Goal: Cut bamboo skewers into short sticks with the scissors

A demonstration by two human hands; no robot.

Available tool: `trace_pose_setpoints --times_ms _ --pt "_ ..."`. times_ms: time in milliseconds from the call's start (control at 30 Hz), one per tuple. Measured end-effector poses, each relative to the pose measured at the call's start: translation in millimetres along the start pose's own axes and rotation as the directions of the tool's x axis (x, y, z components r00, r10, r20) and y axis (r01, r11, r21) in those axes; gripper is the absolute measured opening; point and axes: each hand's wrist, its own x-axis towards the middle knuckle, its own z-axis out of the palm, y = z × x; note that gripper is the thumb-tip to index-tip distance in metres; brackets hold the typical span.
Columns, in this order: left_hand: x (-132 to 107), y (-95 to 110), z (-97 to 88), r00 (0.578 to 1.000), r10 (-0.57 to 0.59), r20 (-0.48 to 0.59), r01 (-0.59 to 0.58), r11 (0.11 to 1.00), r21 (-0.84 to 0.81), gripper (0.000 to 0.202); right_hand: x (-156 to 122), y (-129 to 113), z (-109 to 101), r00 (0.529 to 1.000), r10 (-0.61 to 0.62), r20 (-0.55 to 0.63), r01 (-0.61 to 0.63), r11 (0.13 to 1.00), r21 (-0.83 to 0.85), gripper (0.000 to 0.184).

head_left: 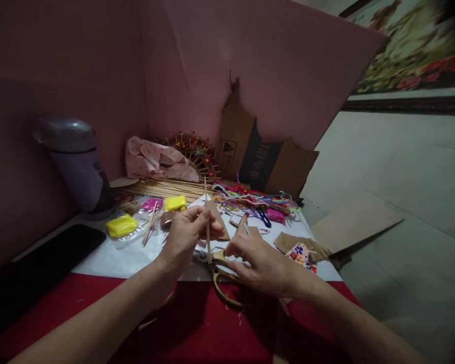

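My left hand [187, 233] is closed in a pinch on a thin wooden skewer [207, 217] held upright, together with a small triangular piece of brown cardboard [217, 215]. My right hand [260, 263] is lower and to the right, fingers curled over the gold handles of a pair of scissors [222, 275] that lies on the white sheet [114, 258]. Whether the fingers grip the handles or only rest on them is unclear. Both hands are a few centimetres apart above the red tablecloth [197, 323].
A purple flask [78, 162] and a black phone [49, 258] are at the left. Bags of yellow and pink clay [123, 225], a bundle of skewers [167, 188], coloured pipe cleaners [256, 199], a pink cloth [155, 159], cardboard pieces [358, 222] and a cardboard box [261, 162] surround the hands.
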Motion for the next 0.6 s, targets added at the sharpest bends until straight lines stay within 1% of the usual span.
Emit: trace_pose_setpoints --times_ms 100,167,233,300,400,500,567,600 --pt "-2 0 1.2 0.999 -0.018 0.049 0.018 1.0 0.006 0.025 -7 -2 8 0.992 0.02 0.126 -0.005 0.993 -0.117 0.014" --pt "-3 0 1.2 0.996 -0.023 0.091 0.022 1.0 0.009 0.027 -7 -2 16 0.989 0.042 0.143 -0.02 0.989 -0.148 0.016" --pt "-3 0 0.7 0.991 -0.026 0.129 0.026 1.0 0.003 0.029 -5 -2 21 0.987 0.068 0.149 -0.047 0.989 -0.138 0.02" --pt "-3 0 -0.6 0.986 -0.04 0.162 0.042 0.999 -0.01 0.029 -2 -4 22 0.985 0.095 0.143 -0.079 0.99 -0.115 0.023" --pt "-1 2 -4.1 0.979 -0.065 0.192 0.075 0.996 -0.046 0.028 -3 -9 11 0.983 0.104 0.148 -0.096 0.993 -0.062 0.032" --pt "1 4 -7.8 0.977 -0.07 0.202 0.09 0.992 -0.089 0.024 -11 -13 -10 0.969 0.103 0.223 -0.106 0.994 0.002 0.042" --pt "1 6 -9.2 0.977 -0.08 0.197 0.104 0.988 -0.116 0.02 -20 -10 -26 0.962 0.152 0.228 -0.151 0.988 -0.022 0.043" --pt "1 7 -9.4 0.977 -0.089 0.194 0.116 0.985 -0.13 0.019 -25 -6 -32 0.964 0.162 0.209 -0.159 0.987 -0.031 0.045"
